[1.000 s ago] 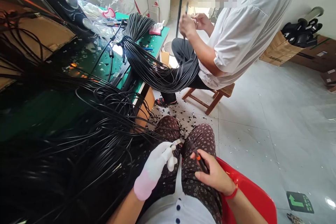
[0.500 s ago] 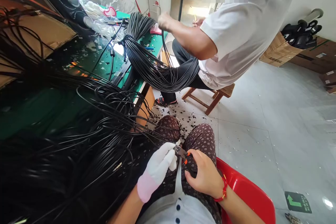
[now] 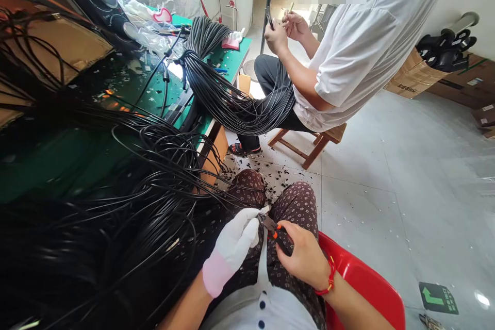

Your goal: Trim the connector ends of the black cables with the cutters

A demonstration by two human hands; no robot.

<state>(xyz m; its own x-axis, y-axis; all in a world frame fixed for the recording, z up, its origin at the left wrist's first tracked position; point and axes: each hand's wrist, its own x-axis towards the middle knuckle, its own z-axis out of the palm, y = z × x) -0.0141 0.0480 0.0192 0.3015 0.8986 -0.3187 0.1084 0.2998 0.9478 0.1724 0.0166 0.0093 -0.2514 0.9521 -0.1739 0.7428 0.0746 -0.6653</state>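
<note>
My left hand point(image 3: 234, 245), in a white glove, is closed in a pinch on the end of a black cable point(image 3: 264, 210) over my lap. My right hand point(image 3: 305, 255) grips small pliers point(image 3: 275, 231) with orange-and-black handles; the jaws meet the cable end right beside my gloved fingertips. A big tangle of black cables point(image 3: 127, 206) spills from the green table point(image 3: 42, 175) onto my left side.
A person in a white shirt point(image 3: 359, 41) sits on a wooden stool point(image 3: 309, 142) ahead, both hands raised on a cable, a thick cable bundle point(image 3: 228, 93) draped over the lap. Black scraps litter the floor point(image 3: 270, 170). I sit on a red chair point(image 3: 367, 283). Cardboard boxes point(image 3: 413, 75) stand at right.
My right hand brought the pliers from my thigh up to the cable end held by my left hand. The other person reached to the table, then drew both hands back up.
</note>
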